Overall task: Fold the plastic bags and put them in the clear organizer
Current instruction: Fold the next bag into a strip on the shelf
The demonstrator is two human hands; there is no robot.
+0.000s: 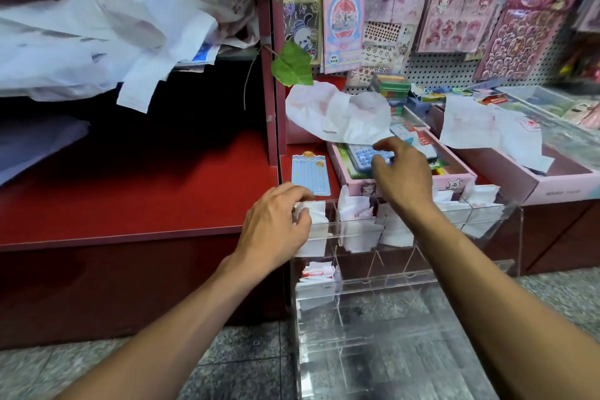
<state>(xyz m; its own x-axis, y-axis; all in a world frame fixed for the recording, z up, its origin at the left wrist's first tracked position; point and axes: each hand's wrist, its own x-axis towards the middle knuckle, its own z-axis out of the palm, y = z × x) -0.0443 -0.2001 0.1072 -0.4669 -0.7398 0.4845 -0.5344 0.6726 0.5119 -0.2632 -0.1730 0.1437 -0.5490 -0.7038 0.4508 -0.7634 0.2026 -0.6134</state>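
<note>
The clear organizer [406, 295] stands on the floor against the red counter, with folded white bags in its upper compartments. My left hand [279, 217] pinches a folded white bag [313, 211] at the top left compartment. My right hand [402, 172] hovers above the organizer's back row with fingers loosely bent, holding nothing, just below a loose white plastic bag [341, 110] draped over a pink tray. A heap of unfolded white bags [97, 32] lies on the upper left shelf. Another loose bag [480, 127] lies on the right pink box.
A blue calculator [363, 157] sits in the pink tray [454, 180] under my right hand. A blue card [311, 175] lies on the red shelf [130, 191]. Sticker packs hang on the pegboard [438, 10] behind. A green leaf [292, 65] hangs by the red post.
</note>
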